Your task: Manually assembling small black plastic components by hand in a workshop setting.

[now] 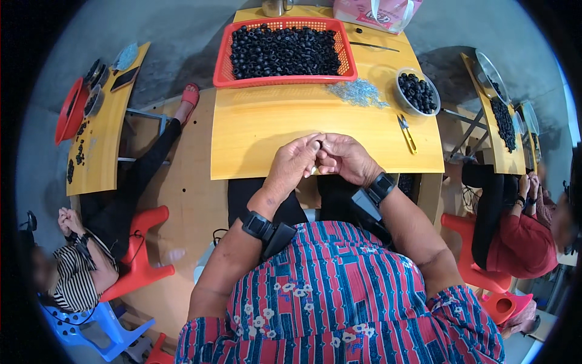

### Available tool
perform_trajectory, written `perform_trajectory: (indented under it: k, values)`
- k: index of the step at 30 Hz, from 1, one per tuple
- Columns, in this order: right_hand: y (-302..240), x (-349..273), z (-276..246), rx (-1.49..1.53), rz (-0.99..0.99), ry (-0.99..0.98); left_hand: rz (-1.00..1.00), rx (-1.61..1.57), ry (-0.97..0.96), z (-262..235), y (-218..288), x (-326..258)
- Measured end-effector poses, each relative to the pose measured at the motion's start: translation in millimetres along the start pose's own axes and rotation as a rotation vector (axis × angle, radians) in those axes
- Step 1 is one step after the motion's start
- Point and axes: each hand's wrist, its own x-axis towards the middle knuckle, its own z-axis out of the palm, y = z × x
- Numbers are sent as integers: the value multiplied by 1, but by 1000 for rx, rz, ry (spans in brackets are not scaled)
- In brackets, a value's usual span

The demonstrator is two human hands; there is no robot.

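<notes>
Over the near edge of the yellow table, my left hand (297, 159) and my right hand (348, 158) meet fingertip to fingertip. Both are closed in a pinch around a small black piece (320, 144), mostly covered by the fingers. Beyond them, a red plastic basket (285, 83) is filled with small black ring-shaped pieces (285, 51). A clear round tub (418, 111) of rounder black pieces (417, 91) stands at the right. Between basket and tub lies a heap of thin clear-blue bits (359, 93). Yellow-handled thread snips (407, 133) rest nearer my right hand.
At the table's (260, 133) far end are a metal cup (276, 7), a pink bag (379, 13) and a thin dark rod (374, 46). People sit at yellow tables on the left (103, 145) and right (512, 161), with red stools (142, 255) beneath them.
</notes>
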Motion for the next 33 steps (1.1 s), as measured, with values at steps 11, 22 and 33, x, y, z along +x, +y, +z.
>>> perform_trajectory:
  k: [11,22,33]
  values:
    - [6,-3,14,-401,-95,139,-41,152,7,0,-3,0]
    - [14,2,8,-410,-120,186,-24,66,94,12,2,0]
    - [24,1,19,-539,-402,237,-80,-147,56,-8,-9,4]
